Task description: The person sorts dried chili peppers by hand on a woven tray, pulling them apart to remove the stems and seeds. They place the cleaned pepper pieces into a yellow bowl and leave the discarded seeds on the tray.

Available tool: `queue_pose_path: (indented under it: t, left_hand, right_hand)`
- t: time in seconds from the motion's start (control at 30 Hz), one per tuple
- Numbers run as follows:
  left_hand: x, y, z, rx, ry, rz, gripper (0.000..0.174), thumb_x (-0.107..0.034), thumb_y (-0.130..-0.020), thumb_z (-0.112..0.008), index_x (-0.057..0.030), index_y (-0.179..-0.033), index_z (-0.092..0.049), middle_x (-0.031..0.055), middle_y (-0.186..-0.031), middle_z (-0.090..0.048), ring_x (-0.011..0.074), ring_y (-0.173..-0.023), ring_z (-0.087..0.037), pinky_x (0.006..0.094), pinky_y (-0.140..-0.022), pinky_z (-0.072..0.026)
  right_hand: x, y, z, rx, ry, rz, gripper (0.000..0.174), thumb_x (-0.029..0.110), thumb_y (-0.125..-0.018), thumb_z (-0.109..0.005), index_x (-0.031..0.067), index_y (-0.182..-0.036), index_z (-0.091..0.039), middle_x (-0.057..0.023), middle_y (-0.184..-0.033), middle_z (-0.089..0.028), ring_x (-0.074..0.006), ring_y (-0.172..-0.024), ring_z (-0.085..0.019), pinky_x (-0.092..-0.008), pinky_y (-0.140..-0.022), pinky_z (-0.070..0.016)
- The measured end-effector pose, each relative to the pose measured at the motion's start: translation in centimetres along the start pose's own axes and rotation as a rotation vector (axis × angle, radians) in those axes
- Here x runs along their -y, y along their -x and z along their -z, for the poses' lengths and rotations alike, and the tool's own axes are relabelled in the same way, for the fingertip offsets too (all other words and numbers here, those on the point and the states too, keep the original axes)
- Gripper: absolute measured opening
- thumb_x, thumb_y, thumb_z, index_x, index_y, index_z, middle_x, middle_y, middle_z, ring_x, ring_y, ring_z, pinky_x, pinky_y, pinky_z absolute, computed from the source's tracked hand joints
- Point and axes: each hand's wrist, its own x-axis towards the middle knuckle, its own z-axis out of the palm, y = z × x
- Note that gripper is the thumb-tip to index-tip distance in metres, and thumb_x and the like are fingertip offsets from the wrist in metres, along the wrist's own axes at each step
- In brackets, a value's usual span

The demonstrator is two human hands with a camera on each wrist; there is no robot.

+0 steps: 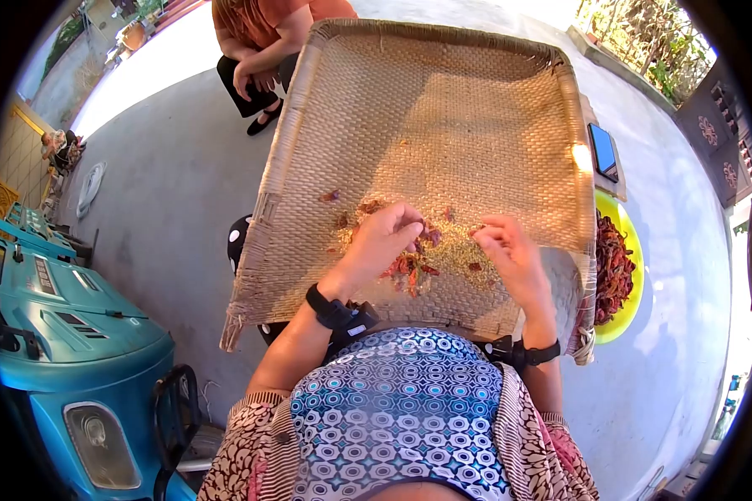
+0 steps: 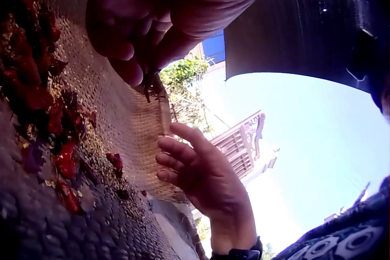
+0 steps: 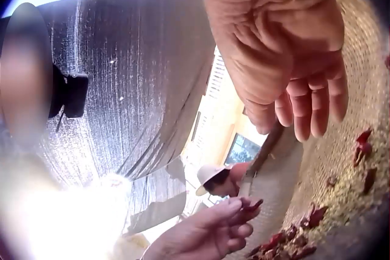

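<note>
My left hand point(image 1: 373, 249) pinches a small dark red dried chili piece point(image 3: 253, 206) between thumb and fingertips, over a large woven tray point(image 1: 485, 108). To its right, my right hand point(image 1: 516, 260) is raised with relaxed fingers; in the right wrist view they hang slightly bent with nothing between them. Below both hands lie broken red dried chilies point(image 1: 409, 269) on the weave, and pale yellow seeds point(image 1: 455, 257) are scattered around them. The left wrist view shows the same red chili pieces point(image 2: 67, 159) close under my left hand.
A yellow basin point(image 1: 635, 288) of dried red chilies point(image 1: 612, 271) stands at the tray's right side. Beyond its right edge lies a phone point(image 1: 603, 153). A seated person point(image 1: 267, 42) is by the tray's far left corner. A teal vehicle point(image 1: 83, 334) stands at the left.
</note>
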Motion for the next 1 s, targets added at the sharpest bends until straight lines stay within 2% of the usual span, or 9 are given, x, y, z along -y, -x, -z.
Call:
queue_pose_path:
  t: [0.03, 0.13, 0.23, 0.37, 0.47, 0.63, 0.73, 0.9, 1.0]
  left_hand:
    - [0.0, 0.0, -0.2, 0.032, 0.01, -0.002, 0.015, -0.015, -0.098, -0.058, -0.0024, -0.106, -0.062, -0.0006, -0.092, -0.064, 0.007, -0.078, -0.059, 0.0232, -0.068, -0.0483]
    - [0.3, 0.0, -0.4, 0.087, -0.003, -0.011, 0.016, -0.015, -0.097, -0.059, -0.0023, -0.107, -0.063, -0.0005, -0.092, -0.064, 0.0062, -0.08, -0.06, 0.023, -0.069, -0.0488]
    - [0.8, 0.4, -0.5, 0.023, -0.099, -0.057, 0.019, -0.014, -0.094, -0.063, -0.0032, -0.109, -0.064, 0.0001, -0.085, -0.061, 0.0081, -0.075, -0.056, 0.0251, -0.067, -0.0477]
    - [1.7, 0.8, 0.9, 0.034, -0.614, -0.203, 0.024, -0.016, -0.086, -0.068, -0.0066, -0.109, -0.066, 0.0058, -0.084, -0.057, 0.0196, -0.079, -0.058, 0.0326, -0.072, -0.0482]
    - [2.2, 1.5, 0.9, 0.092, -0.826, -0.073, 0.023, -0.018, -0.083, -0.069, -0.0078, -0.103, -0.067, 0.0101, -0.092, -0.057, 0.0277, -0.089, -0.058, 0.0377, -0.079, -0.0476]
    - [2.0, 1.3, 0.9, 0.096, -0.773, -0.094, 0.016, -0.018, -0.084, -0.067, -0.0061, -0.095, -0.066, 0.01, -0.094, -0.058, 0.0273, -0.09, -0.059, 0.038, -0.079, -0.0482]
    - [1.4, 0.8, 0.8, 0.059, -0.597, -0.086, 0.013, -0.014, -0.086, -0.067, -0.0036, -0.094, -0.064, 0.0085, -0.088, -0.063, 0.0221, -0.081, -0.062, 0.0342, -0.072, -0.0493]
    - [0.8, 0.5, 0.3, 0.077, -0.347, -0.078, 0.012, -0.01, -0.088, -0.066, -0.0005, -0.095, -0.064, 0.0053, -0.081, -0.066, 0.0125, -0.072, -0.061, 0.0282, -0.065, -0.0486]
    - [-0.4, 0.8, 0.0, 0.104, -0.201, -0.024, 0.014, -0.011, -0.089, -0.068, -0.0002, -0.097, -0.064, 0.0044, -0.08, -0.065, 0.0111, -0.073, -0.059, 0.0277, -0.066, -0.0485]
  right_hand:
    - [-0.2, -0.4, -1.7, 0.14, -0.115, -0.017, 0.026, 0.014, -0.093, -0.065, 0.0014, -0.115, -0.06, -0.0064, -0.098, -0.068, -0.0116, -0.087, -0.061, -0.0269, -0.077, -0.0498]
    - [-2.2, -1.5, -5.5, 0.234, -0.291, 0.077, 0.022, 0.011, -0.092, -0.065, 0.0011, -0.111, -0.061, -0.0058, -0.095, -0.068, -0.0101, -0.087, -0.061, -0.0264, -0.075, -0.0501]
    - [-2.5, -1.6, -5.6, 0.308, -0.303, -0.022, 0.017, 0.008, -0.092, -0.064, 0.0003, -0.107, -0.062, -0.0053, -0.093, -0.068, -0.0093, -0.086, -0.061, -0.0256, -0.077, -0.0496]
    - [-2.3, -1.0, -1.7, -0.015, -0.014, 0.015, 0.015, 0.007, -0.091, -0.065, -0.0002, -0.104, -0.064, -0.0051, -0.091, -0.068, -0.0105, -0.083, -0.061, -0.0251, -0.077, -0.0488]
    - [-3.3, -0.5, 3.9, -0.35, 0.24, 0.137, 0.018, 0.012, -0.089, -0.067, 0.002, -0.104, -0.066, -0.0076, -0.09, -0.069, -0.0164, -0.084, -0.063, -0.0304, -0.079, -0.0492]
    - [-5.8, 1.2, 11.6, -0.903, 1.04, 0.047, 0.025, 0.015, -0.09, -0.066, 0.0077, -0.113, -0.065, -0.0123, -0.108, -0.067, -0.0273, -0.099, -0.062, -0.0391, -0.088, -0.0481]
    - [-5.3, 1.2, 10.6, -0.862, 0.495, 0.099, 0.025, 0.014, -0.091, -0.064, 0.005, -0.114, -0.063, -0.0105, -0.103, -0.067, -0.0239, -0.096, -0.063, -0.0365, -0.086, -0.0491]
    - [-0.5, 1.1, 0.3, 0.004, 0.036, 0.038, 0.023, 0.016, -0.093, -0.065, 0.0023, -0.112, -0.063, -0.0052, -0.087, -0.066, -0.0101, -0.077, -0.059, -0.0252, -0.07, -0.0488]
    - [-0.5, 0.2, -3.1, 0.244, 0.108, 0.035, 0.02, 0.017, -0.093, -0.065, 0.0022, -0.107, -0.064, -0.0019, -0.082, -0.064, -0.0077, -0.071, -0.056, -0.0241, -0.065, -0.0472]
